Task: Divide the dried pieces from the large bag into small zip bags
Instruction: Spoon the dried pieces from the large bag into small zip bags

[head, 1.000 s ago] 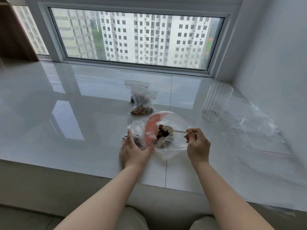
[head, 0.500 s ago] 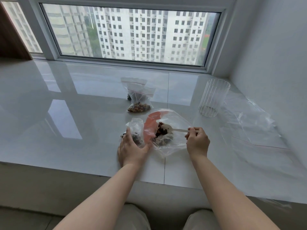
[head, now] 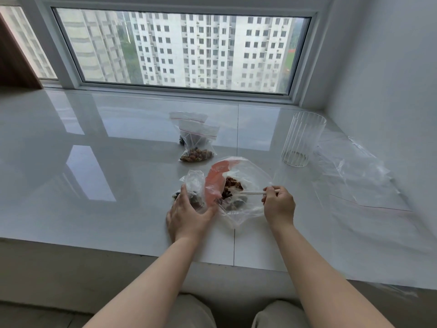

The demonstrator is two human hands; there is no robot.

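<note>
Right hand [head: 279, 204] drove spoon [head: 250, 192] deeper into large bag [head: 250, 171]

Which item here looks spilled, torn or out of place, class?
Nothing stands out. The dried pieces sit inside the large bag; none show loose on the sill. The glass stands upright, and the filled small bags lie together behind.

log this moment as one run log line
left hand holds small bag | right hand holds spoon in large bag | scooping
</note>
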